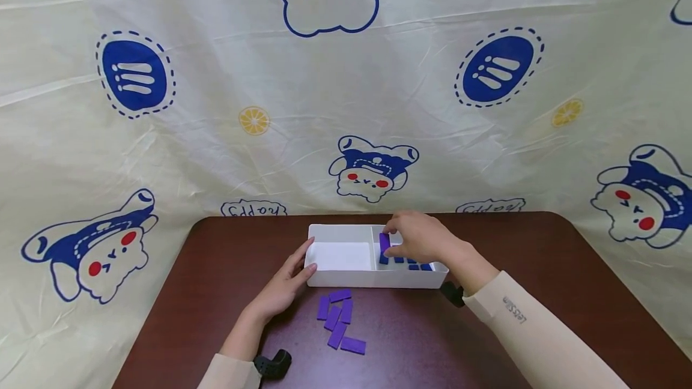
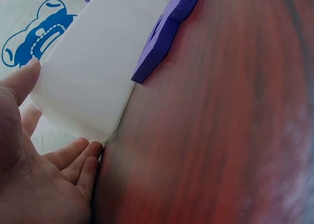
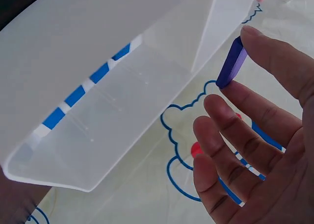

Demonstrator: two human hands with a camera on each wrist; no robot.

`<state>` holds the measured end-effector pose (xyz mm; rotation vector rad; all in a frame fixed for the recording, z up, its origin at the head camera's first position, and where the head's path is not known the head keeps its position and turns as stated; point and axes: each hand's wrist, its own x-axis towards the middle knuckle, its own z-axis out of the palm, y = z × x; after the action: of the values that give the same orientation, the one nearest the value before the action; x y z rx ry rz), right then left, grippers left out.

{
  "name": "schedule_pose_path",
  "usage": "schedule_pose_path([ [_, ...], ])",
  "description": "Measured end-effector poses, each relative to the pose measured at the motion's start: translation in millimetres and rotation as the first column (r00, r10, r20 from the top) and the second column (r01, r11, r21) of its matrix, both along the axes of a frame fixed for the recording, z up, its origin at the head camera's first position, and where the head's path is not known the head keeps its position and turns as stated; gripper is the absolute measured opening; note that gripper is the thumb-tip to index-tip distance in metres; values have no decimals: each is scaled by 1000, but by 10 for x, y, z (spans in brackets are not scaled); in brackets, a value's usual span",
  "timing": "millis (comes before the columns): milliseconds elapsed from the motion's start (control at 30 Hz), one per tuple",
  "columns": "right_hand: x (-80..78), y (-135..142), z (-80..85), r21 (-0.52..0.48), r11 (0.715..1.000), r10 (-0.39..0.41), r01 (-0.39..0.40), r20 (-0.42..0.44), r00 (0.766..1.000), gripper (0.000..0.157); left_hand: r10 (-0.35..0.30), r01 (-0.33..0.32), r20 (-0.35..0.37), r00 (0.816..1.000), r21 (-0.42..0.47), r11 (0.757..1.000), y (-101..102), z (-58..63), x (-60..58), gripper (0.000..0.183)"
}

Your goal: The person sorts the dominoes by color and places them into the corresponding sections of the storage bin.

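A long white box (image 1: 373, 279) with two compartments lies on the table. My right hand (image 1: 418, 238) is over its right compartment, pinching a small purple block (image 3: 231, 62) between thumb and index finger; the other fingers are spread apart. Several blue-looking pieces (image 3: 75, 95) lie in a row inside that compartment. At the box's left end, my left hand (image 1: 285, 284) touches the wall with loosely extended fingers, thumb near the front corner. Several loose purple blocks (image 1: 336, 335) lie on the table in front of the box.
The brown table (image 1: 459, 347) ends just behind the box. A patterned white cloth (image 1: 378, 89) hangs beyond the table edge. Dark bands with cameras are on both wrists. The box's left compartment (image 1: 343, 255) shows a bare white floor.
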<state>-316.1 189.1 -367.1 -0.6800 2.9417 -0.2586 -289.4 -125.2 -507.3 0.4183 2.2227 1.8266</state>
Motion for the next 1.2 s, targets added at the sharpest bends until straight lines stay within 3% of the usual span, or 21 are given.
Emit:
schedule_pose_path([
  [267,43,-85,81,2,1000,25,-25,-29,999,47,18,-18,-5,1000,-4,1000,-49,13,17,64],
  [567,-5,-138,114,-4,999,40,-41,-39,998,45,-14,14,-13,1000,17,1000,-45,21,-67,66],
  [1200,-324,-464,-216,31,997,74,-72,-66,995,38,-16,16,-10,1000,-10,1000,-25,-43,-29,64],
])
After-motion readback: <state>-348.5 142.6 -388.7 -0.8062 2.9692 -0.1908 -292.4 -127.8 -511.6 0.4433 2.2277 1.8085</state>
